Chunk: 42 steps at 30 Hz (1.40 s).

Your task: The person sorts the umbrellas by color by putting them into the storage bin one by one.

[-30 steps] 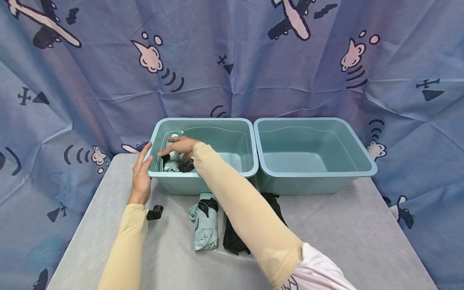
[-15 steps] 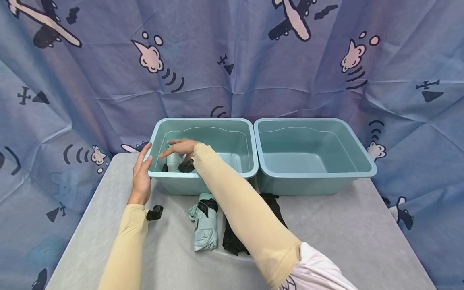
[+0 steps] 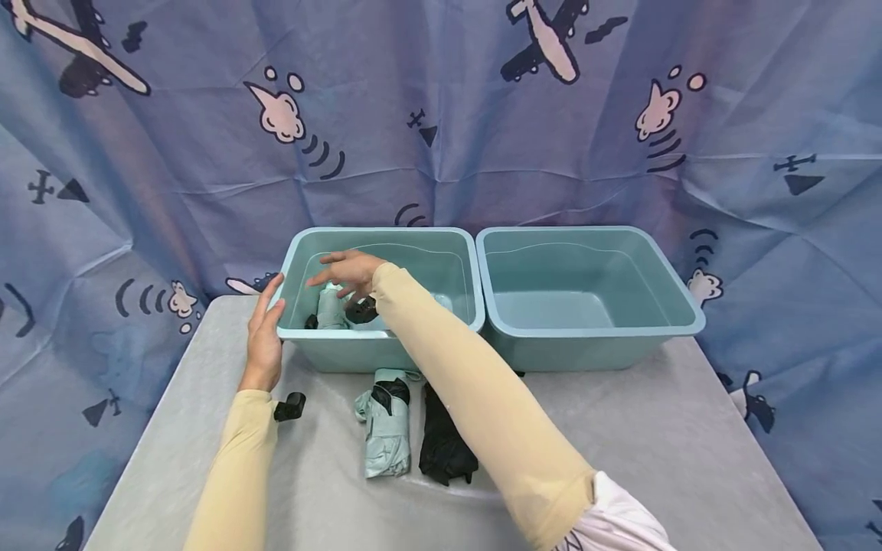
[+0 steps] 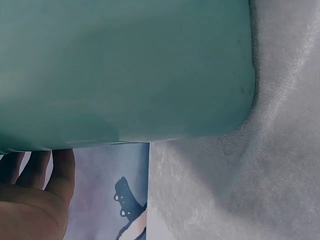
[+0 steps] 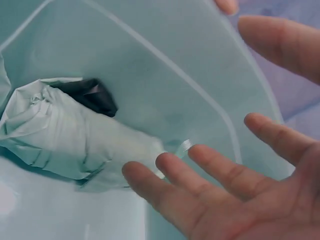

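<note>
My right hand (image 3: 354,275) hovers inside the left bin (image 3: 344,356) with its fingers spread, holding nothing. Below it a light green folded umbrella (image 5: 75,135) lies along the bin's left end wall, a dark piece (image 5: 92,97) showing at its side in the right wrist view. My left hand (image 3: 264,340) rests against the outside of that bin's left end, fingers extended along the rim. In the left wrist view its fingers (image 4: 62,172) touch the bin wall (image 4: 150,75). On the table before the bin lie another light green folded umbrella (image 3: 387,432) and a black folded umbrella (image 3: 444,444).
A second bin (image 3: 599,333) of the same green stands directly to the right, its rim close against the first. Both stand on a grey-covered table (image 3: 620,444). A patterned blue curtain (image 3: 441,115) hangs behind. My right forearm crosses above the black umbrella.
My right hand has come up and slightly right, away from the umbrella in the bin, fingers spreading. More of both umbrellas shows now. The left hand stays at the rim; the head view shifts slightly.
</note>
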Available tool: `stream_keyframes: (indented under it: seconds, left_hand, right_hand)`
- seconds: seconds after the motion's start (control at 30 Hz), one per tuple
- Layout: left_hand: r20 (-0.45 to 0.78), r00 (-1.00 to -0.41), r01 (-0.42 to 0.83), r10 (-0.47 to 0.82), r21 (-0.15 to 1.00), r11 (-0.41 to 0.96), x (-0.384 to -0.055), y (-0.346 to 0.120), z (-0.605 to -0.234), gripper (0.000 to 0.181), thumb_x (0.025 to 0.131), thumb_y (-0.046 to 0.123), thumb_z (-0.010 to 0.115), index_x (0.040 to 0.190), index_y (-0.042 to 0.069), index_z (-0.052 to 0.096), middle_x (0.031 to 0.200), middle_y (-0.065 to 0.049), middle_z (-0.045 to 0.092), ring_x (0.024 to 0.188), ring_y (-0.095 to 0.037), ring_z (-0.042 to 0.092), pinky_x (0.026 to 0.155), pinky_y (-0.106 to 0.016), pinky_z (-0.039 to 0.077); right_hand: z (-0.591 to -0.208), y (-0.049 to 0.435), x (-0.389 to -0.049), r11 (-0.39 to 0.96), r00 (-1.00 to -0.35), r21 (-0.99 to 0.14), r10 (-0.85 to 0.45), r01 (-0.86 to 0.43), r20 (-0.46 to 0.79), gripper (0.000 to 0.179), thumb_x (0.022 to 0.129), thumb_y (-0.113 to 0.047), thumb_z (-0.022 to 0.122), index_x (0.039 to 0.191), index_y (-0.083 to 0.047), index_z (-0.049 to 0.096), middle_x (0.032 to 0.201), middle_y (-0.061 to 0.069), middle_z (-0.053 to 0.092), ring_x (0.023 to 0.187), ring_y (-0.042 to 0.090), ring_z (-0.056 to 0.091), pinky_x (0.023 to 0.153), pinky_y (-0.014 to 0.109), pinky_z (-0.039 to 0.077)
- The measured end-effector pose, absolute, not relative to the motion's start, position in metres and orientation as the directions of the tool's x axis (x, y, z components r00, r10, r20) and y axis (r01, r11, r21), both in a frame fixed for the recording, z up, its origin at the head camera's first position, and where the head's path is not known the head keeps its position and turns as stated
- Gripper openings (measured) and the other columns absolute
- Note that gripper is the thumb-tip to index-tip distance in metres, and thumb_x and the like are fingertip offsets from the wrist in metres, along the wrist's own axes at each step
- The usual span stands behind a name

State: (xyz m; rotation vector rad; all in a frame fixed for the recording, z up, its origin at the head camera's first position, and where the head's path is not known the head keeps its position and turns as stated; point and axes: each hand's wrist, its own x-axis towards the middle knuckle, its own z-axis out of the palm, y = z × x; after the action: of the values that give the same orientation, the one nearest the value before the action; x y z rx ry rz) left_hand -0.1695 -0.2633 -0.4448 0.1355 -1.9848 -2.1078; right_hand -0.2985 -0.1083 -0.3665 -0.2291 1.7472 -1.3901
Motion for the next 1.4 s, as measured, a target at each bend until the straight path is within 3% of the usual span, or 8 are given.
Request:
stream_keyframes:
  seconds: [0.43,0.73,0.93,1.13,1.4]
  left_hand:
    - [0.088,-0.966,0.102,-0.243,0.994,-0.047,-0.167,-0.261,-0.443,0.05,0.111,0.023,0.031,0.162,0.024,0.029,0.164,-0.004,0.027,0.143,-0.03,0.031,0.111,-0.047,0.028]
    - [0.089,-0.966,0.11,-0.244,0.991,-0.075,-0.166,-0.258,-0.443,0.05,0.111,0.023,0.03,0.161,0.023,0.03,0.162,-0.011,0.03,0.141,-0.03,0.034,0.107,-0.042,0.031]
    - [0.101,-0.959,0.122,-0.263,0.99,-0.065,-0.166,-0.258,-0.443,0.05,0.111,0.021,0.031,0.161,0.022,0.032,0.162,-0.007,0.029,0.141,-0.026,0.033,0.111,-0.042,0.028]
    - [0.095,-0.959,0.121,-0.268,0.989,-0.08,-0.165,-0.258,-0.444,0.05,0.111,0.02,0.031,0.161,0.021,0.032,0.162,-0.006,0.029,0.142,-0.025,0.032,0.113,-0.043,0.026]
    - [0.09,-0.96,0.12,-0.266,0.988,-0.1,-0.167,-0.257,-0.444,0.05,0.111,0.018,0.03,0.16,0.021,0.033,0.163,-0.004,0.027,0.143,-0.025,0.031,0.115,-0.045,0.025]
  right_hand:
    - [-0.331,-0.06,-0.269,0.266,-0.626,-0.948,-0.713,0.174,-0.315,0.071,0.095,-0.018,0.074,0.157,-0.018,0.039,0.14,0.011,0.058,0.135,0.036,0.048,0.101,0.049,0.048]
    - [-0.32,-0.014,-0.228,0.118,-0.597,-0.989,-0.789,0.086,-0.146,0.069,0.094,-0.007,0.073,0.155,-0.017,0.042,0.15,0.009,0.049,0.124,0.021,0.059,0.096,0.04,0.053]
    - [-0.321,0.016,-0.203,0.04,-0.592,-0.999,-0.804,0.035,-0.053,0.07,0.093,-0.003,0.072,0.155,-0.014,0.042,0.147,0.01,0.052,0.123,0.026,0.061,0.1,0.042,0.05]
    - [-0.327,0.049,-0.179,0.018,-0.62,-0.998,-0.784,-0.061,0.023,0.068,0.092,-0.009,0.073,0.153,-0.019,0.045,0.146,0.006,0.053,0.129,0.025,0.056,0.102,0.04,0.048]
    - [-0.339,0.093,-0.147,-0.074,-0.666,-0.997,-0.742,-0.036,0.079,0.069,0.094,-0.008,0.072,0.155,-0.015,0.042,0.149,0.011,0.05,0.137,0.041,0.047,0.102,0.045,0.048]
